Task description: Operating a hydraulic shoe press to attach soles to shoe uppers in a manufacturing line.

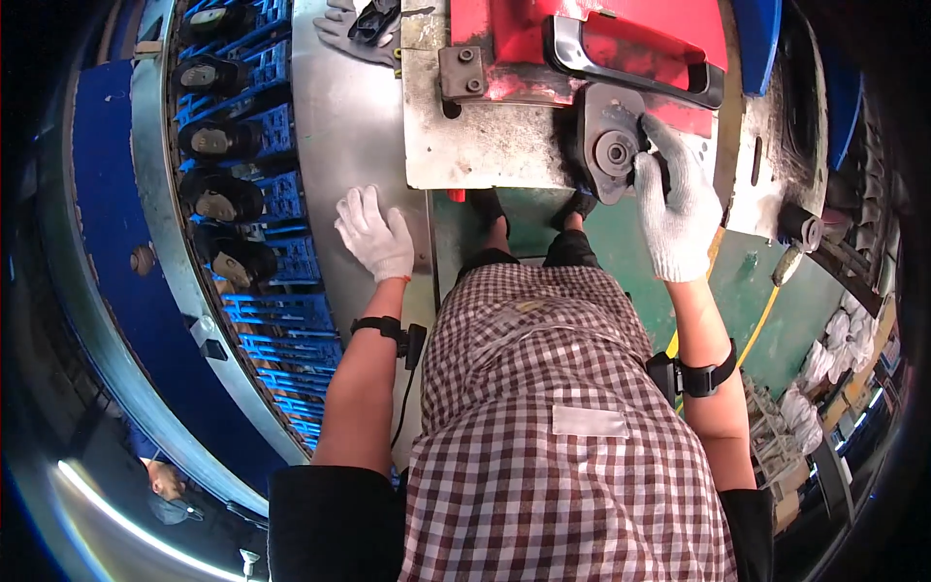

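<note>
head view: two hands, each in one white knit glove. the left hand lies palm down on the steel table, fingers straight and slightly spread; it holds nothing. the right hand is at the right edge of one dark plate, thumb and forefinger a narrow gap apart, fingertips at the edge near its round hub; whether it grips the plate cannot be told. the dark plate sits at the front edge of a worn white bench, below one black handle on a red machine. one metal block with two bolts stands left of it.

five dark shoes are clearly visible in one column on blue racks, left of the table. at the table's far end: grey glove material with one black item on it. two armbands, one per forearm. one checked apron with one pale patch.

surface: the table is smooth bare metal; the bench is scuffed and stained.

room: the floor is green with yellow lines. white bundles lie at the right. one blue panel runs along the left. at lower left: one co-worker and one bright light strip.
</note>
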A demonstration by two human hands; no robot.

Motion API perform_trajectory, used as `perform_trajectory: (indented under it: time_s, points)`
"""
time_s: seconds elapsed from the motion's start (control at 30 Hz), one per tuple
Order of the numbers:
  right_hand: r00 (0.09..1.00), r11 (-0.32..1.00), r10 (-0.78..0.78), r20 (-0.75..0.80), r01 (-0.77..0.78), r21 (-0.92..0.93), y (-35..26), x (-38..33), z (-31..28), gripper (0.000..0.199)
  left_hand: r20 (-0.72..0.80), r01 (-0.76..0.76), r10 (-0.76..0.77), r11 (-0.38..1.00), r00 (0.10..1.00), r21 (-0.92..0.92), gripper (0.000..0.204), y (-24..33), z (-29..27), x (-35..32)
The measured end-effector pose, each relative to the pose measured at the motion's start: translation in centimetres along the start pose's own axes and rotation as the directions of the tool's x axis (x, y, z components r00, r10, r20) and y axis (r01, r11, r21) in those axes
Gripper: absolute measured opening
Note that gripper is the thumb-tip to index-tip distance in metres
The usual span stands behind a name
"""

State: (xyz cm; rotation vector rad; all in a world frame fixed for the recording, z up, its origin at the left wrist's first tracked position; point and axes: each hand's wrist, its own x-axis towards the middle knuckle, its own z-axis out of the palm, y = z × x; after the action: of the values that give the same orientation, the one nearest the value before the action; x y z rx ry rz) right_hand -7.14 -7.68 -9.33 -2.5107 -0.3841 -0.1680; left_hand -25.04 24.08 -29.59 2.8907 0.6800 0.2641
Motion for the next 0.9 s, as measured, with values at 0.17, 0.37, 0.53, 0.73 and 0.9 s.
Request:
perform_trajectory:
  time_s: [0.17, 0.37, 0.53, 0.73, 0.9]
  points:
    - [1.0, 1.0, -0.002, -0.015, 0.002, -0.016, -0.8, 0.0, 0.6, 0.035, -0.057, -0.043, 0.043, 0.999, 0.997, 0.01, 0.053, -0.9, -0.2, 0.1]
    - [0.999, 1.0, 0.021, -0.037, -0.02, 0.024, 0.0, -0.2, 0.3, 0.034, 0.036, 0.013, -0.013, 1.0, 0.999, -0.016, 0.054, -0.2, -0.4, -0.2]
    - [1.0, 1.0, 0.004, -0.03, -0.004, -0.021, 0.2, 0.0, 0.1, 0.033, -0.036, 0.014, -0.012, 0.999, 0.999, 0.046, 0.053, 0.2, -0.3, -0.4]
    - [0.999, 0.998, -0.025, -0.041, 0.023, -0.054, 0.8, -0.3, 0.1, 0.033, -0.042, 0.078, -0.078, 0.997, 0.996, 0.002, 0.052, 0.3, 0.2, -0.8]
    - [0.995, 0.987, -0.087, -0.055, 0.078, -0.14, 2.9, -0.4, 0.2, 0.033, 0.081, 0.137, -0.126, 0.98, 0.989, -0.144, 0.055, 0.1, 1.4, -2.5]
